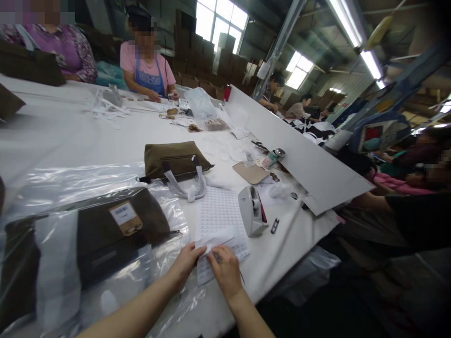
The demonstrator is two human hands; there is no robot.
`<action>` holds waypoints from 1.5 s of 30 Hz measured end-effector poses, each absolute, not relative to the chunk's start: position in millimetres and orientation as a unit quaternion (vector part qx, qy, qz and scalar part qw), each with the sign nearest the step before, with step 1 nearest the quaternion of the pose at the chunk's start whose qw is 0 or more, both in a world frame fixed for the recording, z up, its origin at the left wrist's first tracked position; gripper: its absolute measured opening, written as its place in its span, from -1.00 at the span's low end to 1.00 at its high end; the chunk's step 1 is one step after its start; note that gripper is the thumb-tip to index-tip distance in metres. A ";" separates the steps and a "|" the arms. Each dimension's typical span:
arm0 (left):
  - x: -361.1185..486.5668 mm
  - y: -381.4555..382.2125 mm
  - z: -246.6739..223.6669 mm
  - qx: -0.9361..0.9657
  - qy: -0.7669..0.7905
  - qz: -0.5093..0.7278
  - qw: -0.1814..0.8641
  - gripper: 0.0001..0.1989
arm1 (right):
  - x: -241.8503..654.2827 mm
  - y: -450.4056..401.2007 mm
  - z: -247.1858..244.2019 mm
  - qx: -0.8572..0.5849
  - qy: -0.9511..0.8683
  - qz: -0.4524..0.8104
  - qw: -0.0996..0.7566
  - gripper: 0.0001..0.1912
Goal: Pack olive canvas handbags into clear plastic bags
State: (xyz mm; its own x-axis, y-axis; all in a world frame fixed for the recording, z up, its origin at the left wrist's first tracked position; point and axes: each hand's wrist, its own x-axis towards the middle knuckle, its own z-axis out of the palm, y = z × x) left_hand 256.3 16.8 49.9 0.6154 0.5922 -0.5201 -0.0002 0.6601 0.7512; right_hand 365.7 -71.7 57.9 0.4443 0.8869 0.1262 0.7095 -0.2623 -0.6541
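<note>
Left hand point(186, 264) and right hand point(225, 270) meet at the near end of a sticker sheet point(220, 220). Fingertips of both pinch a folded white strip lying on the sheet; fingers curled, nearly closed on it. Whether a sticker is lifted: cannot tell.

Sheet lies flat on the white table point(52, 136), near the front edge, which runs diagonally just right of the right hand. Open floor beyond that edge.

Just right of the sheet: one tape dispenser point(251, 211), one small dark clip point(275, 225) beside it. Left of the hands: one bagged dark bag point(116, 234) in clear plastic, tag showing, plastic touching the left wrist. Beyond the sheet: one olive bag point(174, 159), unbagged, white handles resting on the sheet's far end. Bare tabletop lies behind the olive bag.

One white board point(299, 159) slants across the right side. Two seated workers at the far edge point(148, 65).
</note>
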 end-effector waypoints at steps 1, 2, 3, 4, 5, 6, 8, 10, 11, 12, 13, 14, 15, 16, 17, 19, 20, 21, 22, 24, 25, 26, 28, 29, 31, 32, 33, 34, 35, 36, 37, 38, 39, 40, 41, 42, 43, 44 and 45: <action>255.8 16.4 49.9 0.370 0.398 0.184 0.819 -0.61 | 364.3 -71.8 57.9 -0.781 -0.504 0.141 0.341 -0.88; 255.3 16.0 49.6 0.370 0.399 0.188 0.818 -0.61 | 363.1 -72.0 57.6 -0.779 -0.498 0.148 0.352 -0.88; 254.9 15.5 49.1 0.371 0.403 0.191 0.815 -0.61 | 361.9 -72.2 57.2 -0.777 -0.492 0.155 0.361 -0.88; 254.5 15.1 48.5 0.373 0.409 0.194 0.810 -0.61 | 360.9 -72.4 56.7 -0.776 -0.485 0.161 0.369 -0.89; 254.0 14.7 48.0 0.375 0.415 0.195 0.805 -0.62 | 359.9 -72.6 56.2 -0.776 -0.477 0.167 0.376 -0.89; 253.4 14.4 47.5 0.379 0.421 0.196 0.801 -0.62 | 359.1 -72.8 55.8 -0.777 -0.468 0.173 0.384 -0.90; 252.1 14.3 47.0 0.386 0.429 0.196 0.793 -0.63 | 357.6 -73.0 55.7 -0.778 -0.447 0.186 0.400 -0.92; 250.7 14.9 46.4 0.394 0.437 0.196 0.784 -0.65 | 356.8 -72.9 57.2 -0.779 -0.426 0.199 0.414 -0.92; 250.2 15.3 45.9 0.397 0.443 0.196 0.780 -0.65 | 356.7 -72.9 58.3 -0.780 -0.418 0.205 0.419 -0.92; 249.9 15.6 45.3 0.399 0.448 0.196 0.776 -0.66 | 356.9 -72.8 59.5 -0.779 -0.412 0.212 0.422 -0.91; 249.8 15.8 44.8 0.399 0.454 0.195 0.773 -0.67 | 357.2 -72.8 60.6 -0.779 -0.406 0.219 0.425 -0.91; 249.9 15.8 44.4 0.398 0.457 0.193 0.772 -0.67 | 357.7 -72.9 61.4 -0.779 -0.402 0.223 0.427 -0.91; 250.1 15.5 44.5 0.394 0.458 0.192 0.773 -0.67 | 358.2 -73.1 61.8 -0.779 -0.399 0.226 0.428 -0.91; 250.4 14.9 45.0 0.388 0.457 0.190 0.777 -0.68 | 358.6 -73.4 61.7 -0.779 -0.397 0.226 0.428 -0.92; 250.6 14.0 46.2 0.381 0.454 0.189 0.783 -0.68 | 358.9 -73.7 61.1 -0.781 -0.396 0.224 0.428 -0.92; 250.7 11.9 50.5 0.365 0.440 0.187 0.799 -0.67 | 358.7 -74.6 58.7 -0.785 -0.397 0.217 0.424 -0.91; 250.3 10.9 53.1 0.357 0.431 0.186 0.807 -0.66 | 358.3 -75.0 57.3 -0.786 -0.399 0.212 0.422 -0.89; 249.7 9.9 55.8 0.350 0.421 0.184 0.816 -0.64 | 357.6 -75.3 55.9 -0.787 -0.402 0.208 0.420 -0.88; 248.8 9.0 58.2 0.344 0.411 0.183 0.824 -0.61 | 356.9 -75.6 54.7 -0.787 -0.404 0.204 0.418 -0.88; 246.5 7.6 60.9 0.333 0.392 0.184 0.838 -0.51 | 355.1 -75.8 53.4 -0.791 -0.408 0.192 0.413 -0.88; 245.2 7.1 60.9 0.328 0.385 0.186 0.843 -0.47 | 354.3 -75.8 53.4 -0.795 -0.409 0.184 0.408 -0.89; 244.0 6.5 60.1 0.323 0.380 0.188 0.846 -0.44 | 353.5 -75.7 53.7 -0.800 -0.410 0.175 0.401 -0.89; 242.2 5.0 56.8 0.312 0.380 0.189 0.850 -0.43 | 352.2 -75.8 55.3 -0.808 -0.410 0.166 0.388 -0.89; 241.7 3.9 54.7 0.307 0.383 0.187 0.851 -0.43 | 351.7 -76.0 56.2 -0.811 -0.407 0.171 0.384 -0.90; 241.9 1.3 51.4 0.296 0.383 0.184 0.855 -0.45 | 351.2 -77.0 57.8 -0.816 -0.391 0.195 0.379 -0.89; 242.5 -0.3 50.3 0.292 0.379 0.185 0.858 -0.46 | 351.2 -77.7 58.4 -0.817 -0.381 0.208 0.378 -0.88; 243.4 -1.9 49.7 0.289 0.373 0.186 0.862 -0.47 | 351.5 -78.4 58.8 -0.819 -0.373 0.217 0.378 -0.88; 244.4 -3.5 49.3 0.286 0.366 0.187 0.866 -0.49 | 351.9 -79.2 59.0 -0.819 -0.367 0.223 0.380 -0.89; 245.4 -4.9 49.1 0.286 0.360 0.188 0.868 -0.51 | 352.6 -79.9 59.0 -0.818 -0.364 0.226 0.383 -0.90; 246.5 -6.2 48.8 0.287 0.356 0.188 0.869 -0.53 | 353.4 -80.6 58.8 -0.816 -0.363 0.229 0.387 -0.91; 247.4 -7.1 48.3 0.289 0.355 0.186 0.870 -0.55 | 354.3 -81.1 58.5 -0.815 -0.362 0.231 0.389 -0.92; 248.1 -7.9 47.4 0.293 0.355 0.184 0.869 -0.56 | 355.2 -81.6 58.1 -0.816 -0.360 0.232 0.389 -0.92; 248.7 -8.4 46.3 0.298 0.355 0.182 0.867 -0.57 | 356.0 -81.9 57.7 -0.818 -0.359 0.232 0.385 -0.92; 249.0 -8.7 44.8 0.303 0.356 0.181 0.865 -0.57 | 356.7 -82.2 57.2 -0.821 -0.359 0.230 0.380 -0.92; 249.2 -8.9 43.1 0.308 0.357 0.181 0.863 -0.57 | 357.2 -82.4 56.7 -0.824 -0.358 0.226 0.376 -0.92; 249.1 -9.1 41.3 0.314 0.358 0.181 0.860 -0.58 | 357.6 -82.6 56.3 -0.827 -0.356 0.223 0.375 -0.92; 248.9 -9.2 39.3 0.320 0.360 0.181 0.857 -0.58 | 357.6 -82.7 55.9 -0.826 -0.353 0.222 0.379 -0.92; 248.7 -9.4 37.5 0.327 0.362 0.183 0.854 -0.58 | 357.5 -82.8 55.7 -0.824 -0.348 0.224 0.388 -0.91; 248.3 -9.6 35.8 0.333 0.364 0.184 0.850 -0.58 | 357.2 -83.0 55.7 -0.819 -0.341 0.230 0.399 -0.91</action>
State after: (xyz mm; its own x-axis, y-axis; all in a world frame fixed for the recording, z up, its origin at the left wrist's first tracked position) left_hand 248.3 -9.6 35.8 0.6667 0.5559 -0.4964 -0.0705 0.7101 0.7005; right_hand 357.2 -83.0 55.7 0.6613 0.7429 -0.1040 0.3760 -0.4482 -0.8110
